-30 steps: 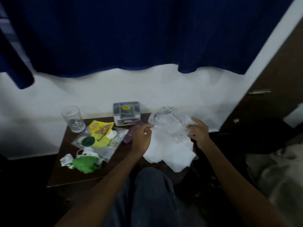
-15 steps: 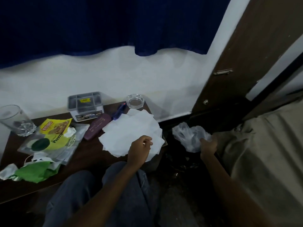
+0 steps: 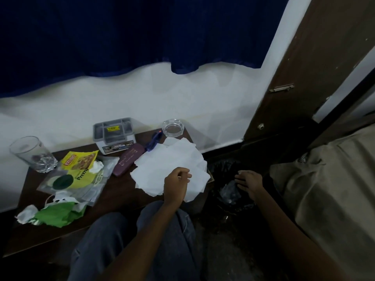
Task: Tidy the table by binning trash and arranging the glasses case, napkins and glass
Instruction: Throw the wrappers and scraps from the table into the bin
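Observation:
A spread pile of white napkins (image 3: 170, 163) covers the right end of the dark wooden table (image 3: 119, 199). My left hand (image 3: 176, 184) rests on its near edge with the fingers curled in. A maroon glasses case (image 3: 127, 162) lies just left of the napkins. The drinking glass (image 3: 33, 154) stands at the far left corner. My right hand (image 3: 250, 182) hangs open over a black-lined bin (image 3: 223, 167) beside the table, and a crumpled clear plastic bag (image 3: 230, 192) lies inside it. Trash on the table: a yellow snack packet (image 3: 79, 158), a clear labelled packet (image 3: 75, 180), a green wrapper (image 3: 58, 214), crumpled white paper (image 3: 26, 213).
A grey organiser box (image 3: 113, 134), a blue pen-like item (image 3: 153, 139) and a glass ashtray (image 3: 173, 128) stand along the wall. A brown door (image 3: 314, 78) and a beige blanket (image 3: 328, 189) are on the right. My knees sit below the table edge.
My right hand carried the clear plastic bag from above the napkins to the bin and let it go. The left hand stayed on the napkins. The view swung right.

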`<state>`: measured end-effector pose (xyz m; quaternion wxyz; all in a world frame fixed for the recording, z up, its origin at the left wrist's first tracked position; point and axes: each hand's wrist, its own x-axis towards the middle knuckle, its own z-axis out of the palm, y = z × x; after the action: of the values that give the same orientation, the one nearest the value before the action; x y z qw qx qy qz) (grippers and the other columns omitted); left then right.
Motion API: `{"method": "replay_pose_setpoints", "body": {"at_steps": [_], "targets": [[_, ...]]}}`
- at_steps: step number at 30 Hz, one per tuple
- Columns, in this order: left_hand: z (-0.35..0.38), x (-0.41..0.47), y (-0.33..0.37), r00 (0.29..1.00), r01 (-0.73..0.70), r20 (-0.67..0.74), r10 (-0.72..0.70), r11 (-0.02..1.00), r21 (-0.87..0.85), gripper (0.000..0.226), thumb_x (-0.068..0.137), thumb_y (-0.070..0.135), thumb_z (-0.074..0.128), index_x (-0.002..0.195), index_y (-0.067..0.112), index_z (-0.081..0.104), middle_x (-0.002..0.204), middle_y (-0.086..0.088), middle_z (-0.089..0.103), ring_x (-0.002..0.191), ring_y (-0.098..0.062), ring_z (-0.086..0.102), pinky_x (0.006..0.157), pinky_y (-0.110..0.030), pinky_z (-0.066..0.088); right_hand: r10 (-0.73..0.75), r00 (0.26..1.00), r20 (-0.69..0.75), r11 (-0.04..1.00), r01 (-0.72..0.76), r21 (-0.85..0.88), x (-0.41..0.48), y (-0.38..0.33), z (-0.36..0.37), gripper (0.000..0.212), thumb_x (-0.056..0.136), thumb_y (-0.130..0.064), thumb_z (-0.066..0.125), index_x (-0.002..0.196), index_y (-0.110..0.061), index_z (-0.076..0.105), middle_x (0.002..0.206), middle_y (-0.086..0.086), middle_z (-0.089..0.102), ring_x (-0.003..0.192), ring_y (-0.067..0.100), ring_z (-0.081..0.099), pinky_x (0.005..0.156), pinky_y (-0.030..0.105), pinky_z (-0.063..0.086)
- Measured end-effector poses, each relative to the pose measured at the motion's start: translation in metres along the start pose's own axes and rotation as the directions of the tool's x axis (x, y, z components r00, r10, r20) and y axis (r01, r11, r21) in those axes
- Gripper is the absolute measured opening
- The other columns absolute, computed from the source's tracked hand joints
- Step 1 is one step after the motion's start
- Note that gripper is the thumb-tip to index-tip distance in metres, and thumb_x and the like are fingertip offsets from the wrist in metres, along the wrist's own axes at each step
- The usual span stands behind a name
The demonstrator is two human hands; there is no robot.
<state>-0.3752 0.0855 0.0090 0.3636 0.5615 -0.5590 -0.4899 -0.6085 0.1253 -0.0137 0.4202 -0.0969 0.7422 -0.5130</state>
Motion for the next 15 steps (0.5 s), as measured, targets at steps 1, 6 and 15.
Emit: {"method": "replay_pose_setpoints", "body": {"at_steps": [1,6,15], "targets": [[-0.004,-0.002,0.005,1.0,0.005,-0.029,-0.007,0.998,-0.056,0.018,0.091,0.01,0.047,0.09,0.012,0.065,0.087,-0.005,0.071,0.074,-0.014,0.066,0.071,-0.023,0.049,-0.011,0.999,0.037,1.0,0.012,-0.021,-0.006,-0.005,0.008,0.019,0.091,-0.008,0.049,0.104,0.001,0.059,0.106,0.026,0.064,0.067,0.019,0.057,0.06,0.027,0.045],[-0.062,-0.009,0.027,0.984,-0.072,-0.177,0.03,0.969,-0.235,0.02,0.091,0.003,0.045,0.087,0.011,0.063,0.078,0.001,0.068,0.062,-0.001,0.064,0.062,-0.015,0.049,-0.035,0.952,0.303,0.992,0.07,-0.104,-0.05,-0.034,0.065,0.012,0.09,-0.009,0.049,0.084,-0.008,0.06,0.085,0.014,0.064,0.067,0.02,0.059,0.06,0.027,0.044],[-0.257,-0.024,-0.027,0.774,-0.141,-0.616,-0.147,0.908,-0.395,0.019,0.09,0.001,0.047,0.081,0.011,0.061,0.057,0.014,0.07,0.054,0.002,0.064,0.052,-0.01,0.047,-0.049,0.742,0.669,0.987,0.139,-0.081,-0.147,-0.041,0.181,0.016,0.085,-0.006,0.052,0.095,-0.007,0.065,0.082,0.012,0.069,0.061,0.02,0.059,0.054,0.025,0.039]]}}
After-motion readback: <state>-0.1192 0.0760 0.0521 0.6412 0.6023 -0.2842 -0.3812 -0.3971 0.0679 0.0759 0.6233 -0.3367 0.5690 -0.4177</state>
